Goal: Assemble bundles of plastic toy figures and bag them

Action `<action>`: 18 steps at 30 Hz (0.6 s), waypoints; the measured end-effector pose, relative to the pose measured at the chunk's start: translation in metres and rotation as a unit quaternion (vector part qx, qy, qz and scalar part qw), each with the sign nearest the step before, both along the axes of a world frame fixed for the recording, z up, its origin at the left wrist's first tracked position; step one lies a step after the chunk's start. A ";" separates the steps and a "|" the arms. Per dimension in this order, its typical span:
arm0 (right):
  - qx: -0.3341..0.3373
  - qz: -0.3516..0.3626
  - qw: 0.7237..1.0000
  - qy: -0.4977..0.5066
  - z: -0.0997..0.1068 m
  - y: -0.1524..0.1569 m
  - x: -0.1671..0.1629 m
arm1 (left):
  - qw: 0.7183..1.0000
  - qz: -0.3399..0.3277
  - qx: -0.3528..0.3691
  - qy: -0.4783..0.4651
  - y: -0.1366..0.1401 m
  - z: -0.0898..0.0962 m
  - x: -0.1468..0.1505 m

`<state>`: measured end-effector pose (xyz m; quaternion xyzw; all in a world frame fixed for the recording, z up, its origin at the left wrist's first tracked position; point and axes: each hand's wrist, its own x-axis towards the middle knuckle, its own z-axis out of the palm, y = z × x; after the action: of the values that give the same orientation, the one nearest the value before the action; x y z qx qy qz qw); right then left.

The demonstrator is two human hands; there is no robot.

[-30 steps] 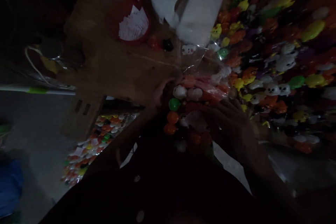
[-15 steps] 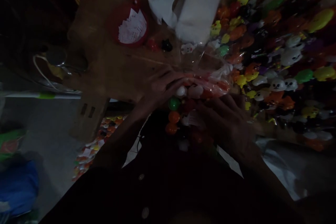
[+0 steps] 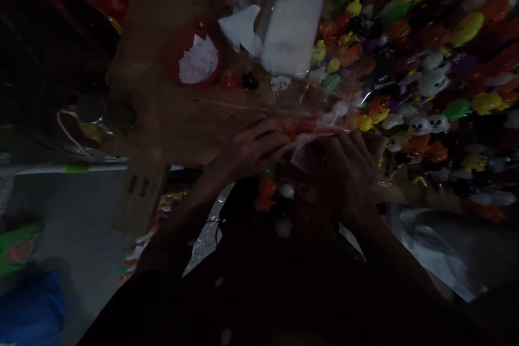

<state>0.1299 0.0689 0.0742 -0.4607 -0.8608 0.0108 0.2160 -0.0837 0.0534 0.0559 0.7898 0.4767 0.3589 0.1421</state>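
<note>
In dim light, a clear plastic bag (image 3: 310, 123) with small coloured toys in it lies at the table's near edge. My left hand (image 3: 257, 143) is closed on the bag's left side, fingers curled. My right hand (image 3: 351, 167) is closed at the bag's right side, its fingertips partly hidden. Between the hands, a printed paper slip (image 3: 300, 155) lies against the bag. Below them, close to my dark shirt, are orange toy balls (image 3: 265, 194) and a white toy (image 3: 286, 188); whether they hang or rest there, I cannot tell.
A red bowl (image 3: 217, 70) of printed slips stands on the wooden table (image 3: 162, 119). Behind the bag lies a stack of white plastic bags (image 3: 294, 21). A large heap of glossy toys (image 3: 430, 81) covers the right side. A black toy (image 3: 250, 81) sits near the bowl.
The view has shifted slightly. The bag's near edge has moved away from me, and my hands have come closer together on it. The paper slip has moved up between them.
</note>
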 end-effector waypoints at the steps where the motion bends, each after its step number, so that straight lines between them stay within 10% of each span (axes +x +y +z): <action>1: -0.015 -0.020 1.000 0.013 -0.001 0.000 -0.001 | 1.000 -0.008 -0.012 -0.008 0.002 0.002 0.000; 8: 0.012 -0.065 0.997 0.040 -0.012 0.002 -0.003 | 0.994 -0.012 -0.107 -0.035 0.014 0.024 0.022; 18: 0.067 -0.039 0.992 0.098 0.013 -0.010 0.034 | 0.992 0.040 -0.112 0.035 0.010 0.008 0.040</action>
<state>0.1639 0.0586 0.0872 -0.4756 -0.8153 -0.0100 0.3301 -0.0432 0.0632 0.0634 0.7610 0.5500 0.2808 0.1988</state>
